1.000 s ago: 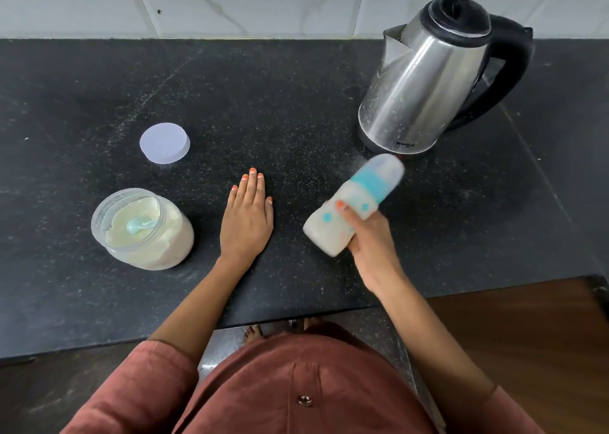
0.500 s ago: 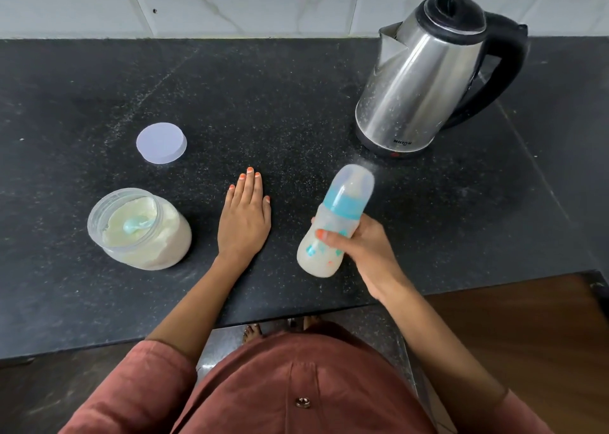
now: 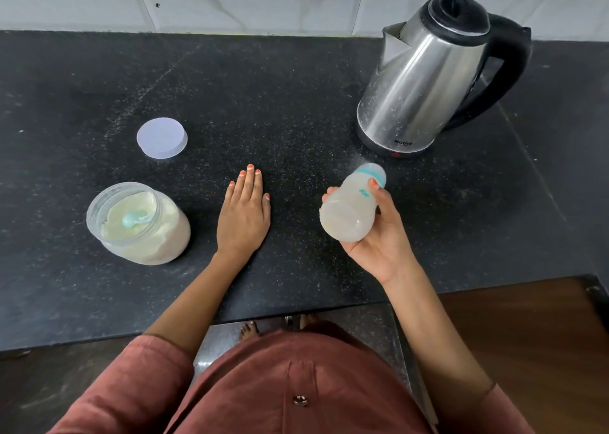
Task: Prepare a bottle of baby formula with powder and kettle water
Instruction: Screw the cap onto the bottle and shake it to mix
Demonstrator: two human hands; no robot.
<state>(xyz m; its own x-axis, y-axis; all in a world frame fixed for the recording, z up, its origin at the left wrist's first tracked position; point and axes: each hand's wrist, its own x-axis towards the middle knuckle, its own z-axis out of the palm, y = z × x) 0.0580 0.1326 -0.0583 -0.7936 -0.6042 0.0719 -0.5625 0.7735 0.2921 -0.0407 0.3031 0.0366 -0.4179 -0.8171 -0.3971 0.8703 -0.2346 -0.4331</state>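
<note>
Gripping the tilted milky plastic baby bottle [image 3: 346,216] in our right hand [image 3: 382,239], fingers curled round it, left hand [image 3: 244,213] flat on the black desk [image 3: 296,87], we risk leaks if the teal collar [image 3: 374,173] is loose.

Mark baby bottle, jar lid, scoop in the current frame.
baby bottle [image 3: 346,218]: head view, on its milky body near the base.
jar lid [image 3: 161,138]: head view, centre of its flat top.
scoop [image 3: 133,219]: head view, on its teal bowl.

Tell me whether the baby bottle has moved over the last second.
Yes. The baby bottle in the right hand has swung: its cap still points at the kettle, but its base now faces the camera.
</note>
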